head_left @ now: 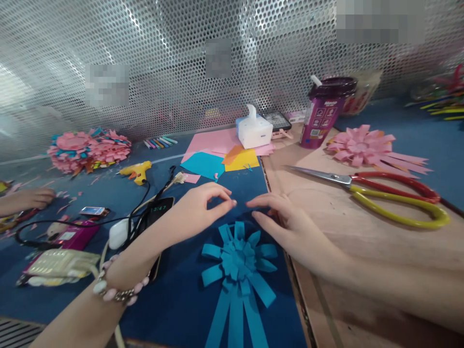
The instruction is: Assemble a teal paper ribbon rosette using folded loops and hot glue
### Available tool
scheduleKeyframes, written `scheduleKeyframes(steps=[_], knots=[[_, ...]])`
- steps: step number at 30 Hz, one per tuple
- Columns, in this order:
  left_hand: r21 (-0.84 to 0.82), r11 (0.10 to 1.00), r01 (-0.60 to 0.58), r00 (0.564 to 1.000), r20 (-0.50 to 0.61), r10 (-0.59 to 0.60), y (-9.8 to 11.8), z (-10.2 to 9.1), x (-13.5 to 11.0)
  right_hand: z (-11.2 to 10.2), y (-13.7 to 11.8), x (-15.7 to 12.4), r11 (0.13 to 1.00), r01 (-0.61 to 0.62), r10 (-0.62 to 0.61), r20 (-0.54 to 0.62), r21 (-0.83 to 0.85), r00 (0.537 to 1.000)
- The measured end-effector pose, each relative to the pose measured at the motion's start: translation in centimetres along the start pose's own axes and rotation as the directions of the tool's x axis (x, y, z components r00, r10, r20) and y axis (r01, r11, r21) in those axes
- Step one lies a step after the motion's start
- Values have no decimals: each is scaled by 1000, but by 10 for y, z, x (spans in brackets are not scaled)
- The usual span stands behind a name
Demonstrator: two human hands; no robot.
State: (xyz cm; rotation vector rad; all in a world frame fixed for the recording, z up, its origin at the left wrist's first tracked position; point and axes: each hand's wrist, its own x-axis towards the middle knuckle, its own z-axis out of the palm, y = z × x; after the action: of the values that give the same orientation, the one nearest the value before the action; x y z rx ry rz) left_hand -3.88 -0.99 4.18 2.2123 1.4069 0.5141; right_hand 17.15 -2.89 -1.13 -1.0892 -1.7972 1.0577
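The blue paper flower (239, 261) lies at lower centre of the frame, just below both hands' fingertips, its long axis running up and down the frame with flat streamers (236, 319) reaching the bottom edge. The right hand (292, 229) is nearer, beside the looped petals, its thumb and fingers loosely parted with nothing visible between them. The left hand (201, 208) brings thumb and forefinger almost together; whether they pinch anything, I cannot tell. Crisp, matte folds ring a layered, jagged centre on the smooth dark-blue tabletop (181, 309).
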Motion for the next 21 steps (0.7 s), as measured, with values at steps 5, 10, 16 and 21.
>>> scheduleKeyframes(steps=[5,10,16,21], knots=[[54,996,-64,978,204,52,1,-1,-3,-1,0,0,991,106,-105,17,-81,994],[88,996,-29,961,275,4,1,-5,-6,0,-5,-3,994,30,-27,30,-108,999],[112,992,-64,910,415,12,0,-10,-10,2,-11,-10,981,43,-33,55,-189,998],[104,994,42,879,468,-86,3,-12,-11,4,-14,-12,968,43,-18,103,-249,995]])
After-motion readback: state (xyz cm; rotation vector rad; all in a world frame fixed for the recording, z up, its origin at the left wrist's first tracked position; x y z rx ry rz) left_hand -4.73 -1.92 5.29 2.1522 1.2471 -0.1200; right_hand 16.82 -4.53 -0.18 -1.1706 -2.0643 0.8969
